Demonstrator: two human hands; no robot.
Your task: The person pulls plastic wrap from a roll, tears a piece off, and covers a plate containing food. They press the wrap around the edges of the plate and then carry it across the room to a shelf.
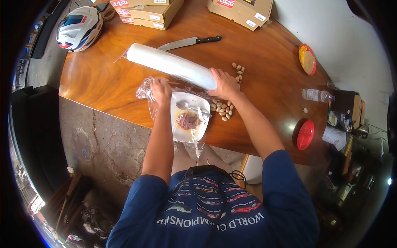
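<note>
A thick roll of plastic wrap point(169, 65) lies slantwise across the table behind a white plate point(178, 135). My right hand point(224, 84) grips the roll's right end. Bunched clear film is pinched in my left hand point(161, 91), at the plate's far left corner. Film stretches from the roll over the plate and hangs past the table's front edge. On the plate are a spoon point(184, 105) and a reddish-brown mound of food point(188, 120) in some liquid. Several pale oval nuts or seeds point(223, 110) lie right of the plate, near my right wrist.
A knife point(190, 42) with a black handle lies beyond the roll. Cardboard boxes point(144, 16) and a helmet point(80, 29) are at the back left, another box point(242, 12) at the back. At right are a red plate point(306, 134), a plastic bottle point(316, 95) and a food plate point(307, 60).
</note>
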